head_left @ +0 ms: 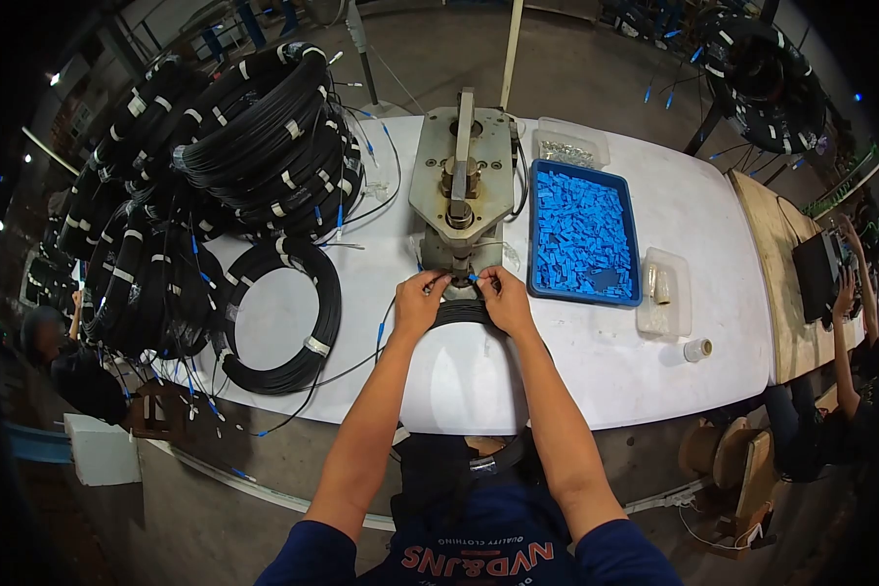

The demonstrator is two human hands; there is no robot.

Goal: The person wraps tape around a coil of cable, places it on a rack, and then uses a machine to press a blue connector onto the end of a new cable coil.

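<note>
Both my hands meet at the lower end of a metal press (pixel 464 186) with a long lever on top. My left hand (pixel 422 301) has its fingers pinched together at the left of the press head; what they hold is too small to make out. On the other side, my right hand (pixel 505 303) pinches a small blue connector (pixel 474 278). A coil of black cable (pixel 459 313) lies just below the hands, partly hidden by them. To the left, another black coil (pixel 329 303) with white ties rests flat on the white table (pixel 596 376).
Stacked black cable coils (pixel 254 137) fill the table's left side. Right of the press stand a blue tray (pixel 639 283) of blue parts, two clear plastic boxes and a small white spool (pixel 697 350). Another person's hands (pixel 847 283) are at the far right.
</note>
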